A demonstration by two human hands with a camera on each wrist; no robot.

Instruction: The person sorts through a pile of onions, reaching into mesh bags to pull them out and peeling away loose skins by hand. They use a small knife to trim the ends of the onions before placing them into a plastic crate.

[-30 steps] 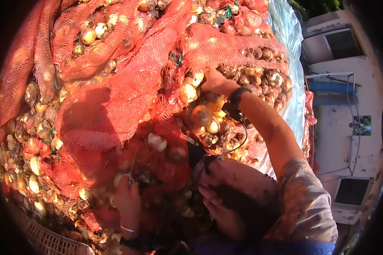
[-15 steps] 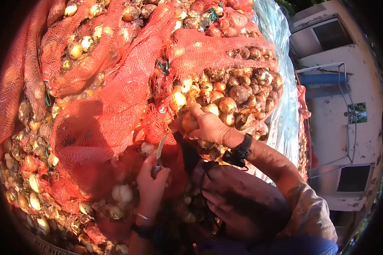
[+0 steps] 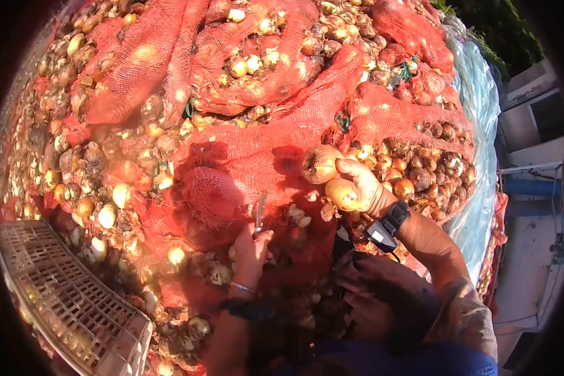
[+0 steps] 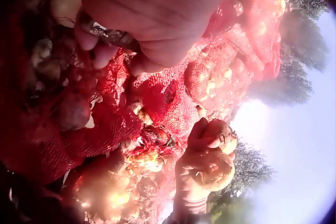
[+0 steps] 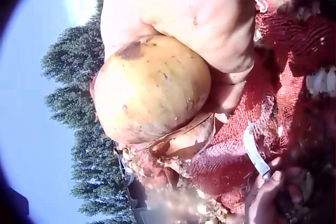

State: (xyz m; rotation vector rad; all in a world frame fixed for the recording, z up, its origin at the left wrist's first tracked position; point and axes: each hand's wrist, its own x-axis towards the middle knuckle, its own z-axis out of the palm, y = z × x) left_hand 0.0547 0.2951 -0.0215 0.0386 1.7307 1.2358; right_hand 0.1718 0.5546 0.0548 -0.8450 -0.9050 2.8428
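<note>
your right hand [image 3: 365, 188] curls around two round, papery tan onions [image 3: 343, 193], lifted above the heaped red mesh sacks [image 3: 244, 156]. your left hand [image 3: 252, 247] grips a small curved steel knife [image 3: 259, 214], blade up. one onion could slip free, or the blade nick the netting.

Close above us our left hand [image 4: 157, 14] curls its fingers round a dark knife handle [image 4: 107, 35]. Below, our right hand [image 4: 197, 169] holds two onions [image 4: 218, 153] against the red mesh sacks [image 4: 173, 103], trees and bright sky behind.
</note>
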